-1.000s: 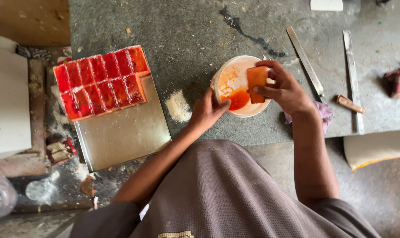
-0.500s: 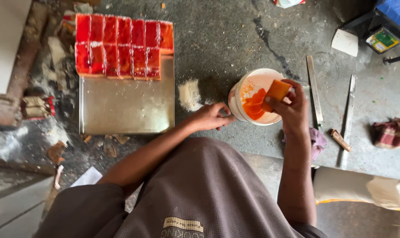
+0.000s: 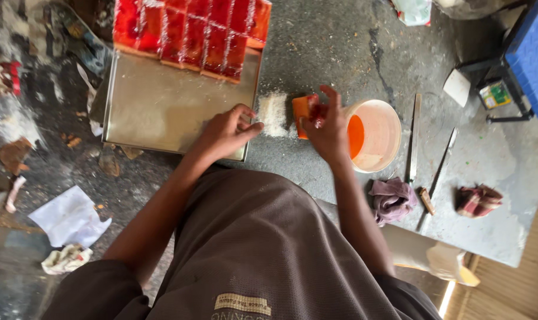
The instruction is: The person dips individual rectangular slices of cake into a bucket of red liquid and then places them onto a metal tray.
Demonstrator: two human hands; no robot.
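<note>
My right hand [image 3: 325,127] grips an orange-red block [image 3: 302,111], holding it over the grey slab just left of a white bowl [image 3: 380,155] with orange liquid in it. A small heap of white powder [image 3: 274,112] lies beside the block. My left hand [image 3: 227,131] rests over the near right corner of a metal tray [image 3: 156,109], fingers loosely curled with nothing in them. Several glossy red blocks [image 3: 192,29] sit in rows at the far end of that tray.
Two long flat blades [image 3: 414,139] and a purple cloth [image 3: 392,200] lie right of the bowl, a red checked cloth [image 3: 478,200] further right. A blue crate [image 3: 532,53] stands far right. Crumpled white paper [image 3: 70,216] and scraps lie at left.
My right hand has carried the orange block from the bowl leftward, next to the white powder. My left hand let go of the bowl and moved over the tray corner. The view has shifted.
</note>
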